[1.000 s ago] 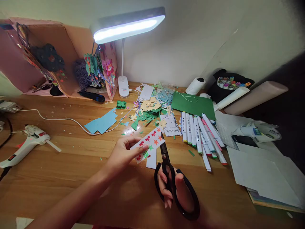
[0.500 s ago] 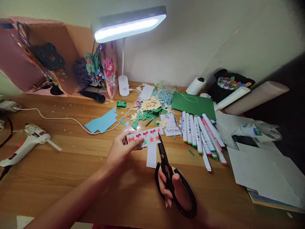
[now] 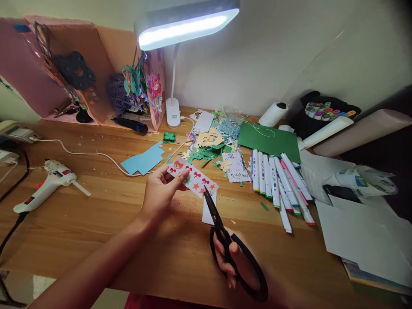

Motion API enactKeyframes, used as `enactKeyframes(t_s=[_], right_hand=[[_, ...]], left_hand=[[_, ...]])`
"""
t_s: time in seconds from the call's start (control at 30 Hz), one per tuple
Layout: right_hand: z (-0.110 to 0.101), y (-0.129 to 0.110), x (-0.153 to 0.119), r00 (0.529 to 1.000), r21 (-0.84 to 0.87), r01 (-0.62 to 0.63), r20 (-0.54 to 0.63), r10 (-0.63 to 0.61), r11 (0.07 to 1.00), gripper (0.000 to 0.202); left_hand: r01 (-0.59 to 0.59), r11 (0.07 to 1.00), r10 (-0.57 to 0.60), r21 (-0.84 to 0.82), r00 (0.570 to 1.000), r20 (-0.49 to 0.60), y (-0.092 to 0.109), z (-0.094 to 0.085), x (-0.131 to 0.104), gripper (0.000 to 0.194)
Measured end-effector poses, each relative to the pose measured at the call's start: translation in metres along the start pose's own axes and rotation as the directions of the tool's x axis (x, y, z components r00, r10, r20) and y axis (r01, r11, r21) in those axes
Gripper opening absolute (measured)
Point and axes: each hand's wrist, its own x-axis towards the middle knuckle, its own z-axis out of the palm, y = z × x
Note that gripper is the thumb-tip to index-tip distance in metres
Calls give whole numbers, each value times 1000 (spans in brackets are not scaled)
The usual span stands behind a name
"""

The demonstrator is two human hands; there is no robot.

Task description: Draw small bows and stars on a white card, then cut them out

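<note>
My left hand point(image 3: 161, 189) pinches a white paper strip point(image 3: 192, 176) by its left end, thumb on top. Red bows, orange stars, a green star and a small orange-haired face are printed or drawn on it. In my right hand point(image 3: 230, 257) are black-handled scissors point(image 3: 216, 216), the fingers through the handle loops. The dark blades point up and to the left, with their tips at the strip's lower right edge, near the stars. Whether the blades touch the paper I cannot tell. Beneath the strip, a plain white paper piece point(image 3: 209, 210) lies on the table, partly hidden.
Paper scraps point(image 3: 209, 143) pile up at the back middle beneath a lit lamp point(image 3: 189, 30). Several markers point(image 3: 280, 184) lie to the right, near white sheets point(image 3: 363, 231). A glue gun point(image 3: 48, 184) and its cord are at the left; blue paper point(image 3: 141, 161) lies behind my left hand.
The strip has turned clockwise, its right end now lower. The scissor tips have shifted left and down along its edge. The whole view has moved slightly.
</note>
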Motion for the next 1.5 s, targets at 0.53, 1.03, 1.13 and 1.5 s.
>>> enactKeyframes(t_s=[0.53,1.03,1.13,1.5], right_hand=[[0,-4,-5,995,-114,-55,70,63,992,61],[-4,4,-8,997,-187,-31,61,43,982,55],[-3,0,-8,994,-211,-65,69,82,975,53],[-5,7,-8,997,-242,-16,67,33,970,52]], left_hand=[[-50,996,48,79,998,36,5,0,1,22],[-55,996,49,71,996,80,1,-2,3,23],[-56,996,50,63,995,87,1,-2,3,24],[-80,993,73,86,994,81,0,-2,4,21]])
